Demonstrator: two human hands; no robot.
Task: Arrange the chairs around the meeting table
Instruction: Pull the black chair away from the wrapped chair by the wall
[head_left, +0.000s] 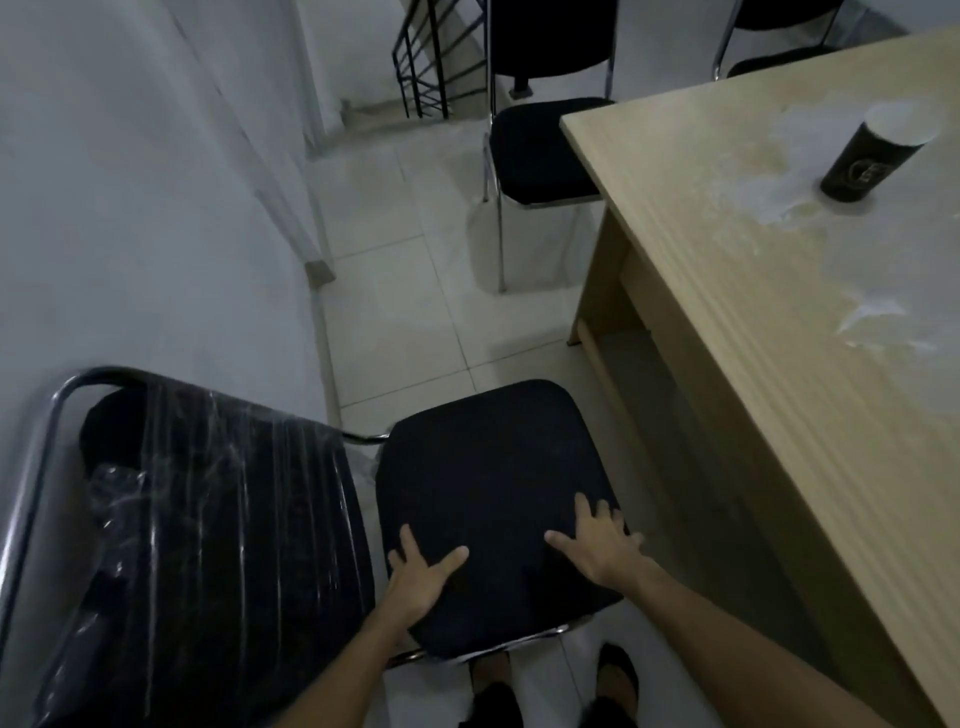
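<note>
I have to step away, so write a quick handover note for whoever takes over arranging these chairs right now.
Left hand and right hand: both flat on the near chair's seat, fingers spread, not gripping.
That chair stands beside the table, not tucked in.
Wrapped chair sits by the wall.
Done: one chair at the table's end; another further along.
Left: push near chair in, place wrapped chair.

**Inspection: my own limbs, lower frame**

My left hand (423, 577) and right hand (597, 545) are bare: no rings, watch or gloves. Both forearms enter from the bottom edge uncovered, no sleeve in view. At bottom centre, my feet wear dark open sandals (615, 670) with broad straps. Detail there is dim.
</note>
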